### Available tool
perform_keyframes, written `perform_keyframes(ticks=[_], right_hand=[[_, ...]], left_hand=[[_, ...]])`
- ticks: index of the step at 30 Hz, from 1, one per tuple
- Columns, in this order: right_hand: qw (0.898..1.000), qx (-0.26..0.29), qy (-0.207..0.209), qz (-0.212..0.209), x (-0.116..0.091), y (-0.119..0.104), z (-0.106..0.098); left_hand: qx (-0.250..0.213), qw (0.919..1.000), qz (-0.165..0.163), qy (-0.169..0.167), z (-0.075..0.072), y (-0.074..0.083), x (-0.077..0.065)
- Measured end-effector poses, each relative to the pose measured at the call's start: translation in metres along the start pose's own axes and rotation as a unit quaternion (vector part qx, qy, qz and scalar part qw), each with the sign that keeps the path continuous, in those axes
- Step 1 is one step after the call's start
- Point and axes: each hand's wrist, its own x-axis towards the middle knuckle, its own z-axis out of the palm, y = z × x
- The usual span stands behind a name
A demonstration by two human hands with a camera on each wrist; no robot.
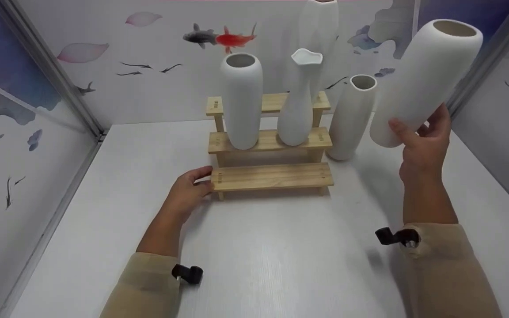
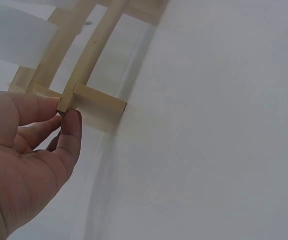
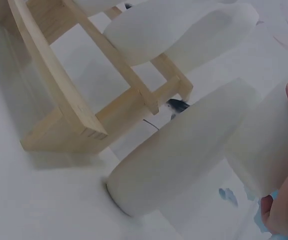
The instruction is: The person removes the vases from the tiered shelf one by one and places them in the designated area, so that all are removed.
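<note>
The left hand (image 1: 187, 192) pinches the left end of the wooden stand (image 1: 272, 176), at its lowest step. Farther, on the stand's right, the right hand (image 1: 427, 148) has fingers curled around a tilted white vase (image 1: 433, 66), near its base.

Tilted white vase (image 1: 431, 75), handheld, tiered wooden stand (image 1: 272, 176), upright

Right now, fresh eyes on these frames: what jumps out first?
First, the big white vase held tilted in the person's right grip, at the right of the head view. Then the three-step wooden stand in the middle, two white vases upright on its middle step, with the left grip pinching the left end of the lowest step. Last, the red fish on the back wall, the boldest colour there.
</note>
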Motion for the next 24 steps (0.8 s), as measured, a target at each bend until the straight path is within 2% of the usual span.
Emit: perform_keyframes(ticks=[12,24], right_hand=[[0.994,-0.086,0.018,0.069,0.015,0.030,-0.021],[0.986,-0.112,0.015,0.124,0.022,0.059,-0.039]], left_hand=[[0.008,1.0000,0.002,0.002,0.000,-0.001,0.001],[0.012,0.9998,0.013,-0.004,-0.001,-0.002,0.002]])
